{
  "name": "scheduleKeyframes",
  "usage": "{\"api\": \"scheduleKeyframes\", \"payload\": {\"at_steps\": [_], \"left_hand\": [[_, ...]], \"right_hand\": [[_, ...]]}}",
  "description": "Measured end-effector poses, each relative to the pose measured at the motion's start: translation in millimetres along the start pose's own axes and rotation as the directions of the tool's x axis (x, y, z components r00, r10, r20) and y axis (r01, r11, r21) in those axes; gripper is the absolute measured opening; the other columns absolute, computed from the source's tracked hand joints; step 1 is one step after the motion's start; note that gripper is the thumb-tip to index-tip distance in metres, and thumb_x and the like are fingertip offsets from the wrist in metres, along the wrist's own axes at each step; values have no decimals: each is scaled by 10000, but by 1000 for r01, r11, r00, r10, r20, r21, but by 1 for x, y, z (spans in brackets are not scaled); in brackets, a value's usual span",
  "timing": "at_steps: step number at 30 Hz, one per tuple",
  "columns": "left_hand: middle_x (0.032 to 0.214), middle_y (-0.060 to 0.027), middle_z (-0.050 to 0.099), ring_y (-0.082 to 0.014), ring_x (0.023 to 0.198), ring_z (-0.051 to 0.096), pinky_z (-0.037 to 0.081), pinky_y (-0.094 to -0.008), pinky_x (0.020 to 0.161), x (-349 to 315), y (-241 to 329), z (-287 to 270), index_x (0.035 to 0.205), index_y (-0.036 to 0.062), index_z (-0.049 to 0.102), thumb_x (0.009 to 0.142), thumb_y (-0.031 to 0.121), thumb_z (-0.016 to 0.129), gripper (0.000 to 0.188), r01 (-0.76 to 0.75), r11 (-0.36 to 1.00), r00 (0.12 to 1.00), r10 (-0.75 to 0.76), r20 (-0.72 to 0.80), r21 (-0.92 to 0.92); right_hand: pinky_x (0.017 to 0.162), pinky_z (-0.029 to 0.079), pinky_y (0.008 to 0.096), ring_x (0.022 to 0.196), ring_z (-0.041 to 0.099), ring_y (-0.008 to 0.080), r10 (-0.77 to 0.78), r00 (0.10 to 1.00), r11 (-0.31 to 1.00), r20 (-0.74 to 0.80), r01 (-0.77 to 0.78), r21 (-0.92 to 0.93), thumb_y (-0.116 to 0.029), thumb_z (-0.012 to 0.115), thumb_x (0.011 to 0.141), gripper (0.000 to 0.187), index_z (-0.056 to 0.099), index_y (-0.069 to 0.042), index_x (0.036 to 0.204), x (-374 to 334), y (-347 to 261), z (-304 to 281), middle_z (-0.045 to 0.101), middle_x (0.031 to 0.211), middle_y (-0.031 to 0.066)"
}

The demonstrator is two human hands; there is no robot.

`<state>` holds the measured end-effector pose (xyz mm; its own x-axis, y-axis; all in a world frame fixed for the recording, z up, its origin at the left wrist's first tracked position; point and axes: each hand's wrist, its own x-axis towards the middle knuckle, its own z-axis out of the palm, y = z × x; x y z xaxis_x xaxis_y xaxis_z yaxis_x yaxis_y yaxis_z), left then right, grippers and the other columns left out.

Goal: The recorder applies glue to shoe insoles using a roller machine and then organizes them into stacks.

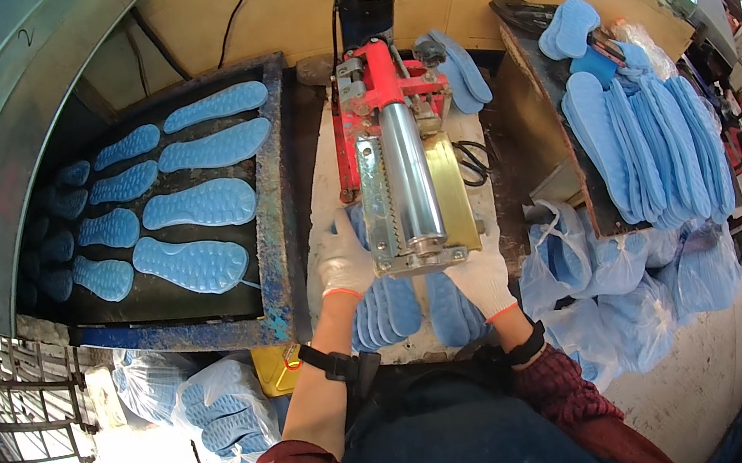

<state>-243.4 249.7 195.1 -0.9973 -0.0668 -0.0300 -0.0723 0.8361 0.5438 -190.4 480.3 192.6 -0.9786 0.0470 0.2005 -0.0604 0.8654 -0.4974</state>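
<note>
A red-framed roller machine (412, 185) with a shiny steel cylinder stands on the workbench before me. My left hand (344, 261), in a white knit glove with an orange cuff, is at the machine's lower left side. Its fingers are closed at a blue insole (357, 221) that is partly hidden by the machine. Under the machine's front right corner is my right hand (482, 279), gloved alike, with its fingers hidden. Two groups of blue insoles, a left stack (387, 312) and a right stack (452, 306), lie between my wrists at the bench's near edge.
At left, a dark tray (268, 249) with a worn blue rim bears rows of textured blue insoles. A board (544, 94) at right carries piled insoles (652, 150). Plastic bags (631, 316) of blue pieces sit below it; another bag (224, 408) is at lower left. Scissors (474, 163) lie beside the machine.
</note>
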Motion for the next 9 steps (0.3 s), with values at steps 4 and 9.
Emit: {"api": "scheduleKeyframes", "payload": {"at_steps": [4, 9], "left_hand": [[905, -182, 572, -346, 825, 636, 526, -481, 681, -1, 17, -9, 1408, 97, 355, 731, 395, 784, 855, 58, 947, 998, -54, -21, 317], [1013, -181, 525, -351, 1012, 549, 463, -495, 812, -6, 30, -52, 1327, 137, 463, 761, 311, 728, 649, -68, 936, 979, 129, -158, 344]], "right_hand": [[968, 467, 468, 1163, 529, 442, 12, 1000, 989, -4, -11, 146, -292, 802, 709, 836, 366, -101, 1395, -1, 3, 5, 451, 1346, 222], [1032, 411, 463, 1222, 483, 435, -233, 954, 970, -188, 213, -118, -267, 779, 730, 859, 343, -90, 1449, 13, -31, 12, 488, 1302, 236]]}}
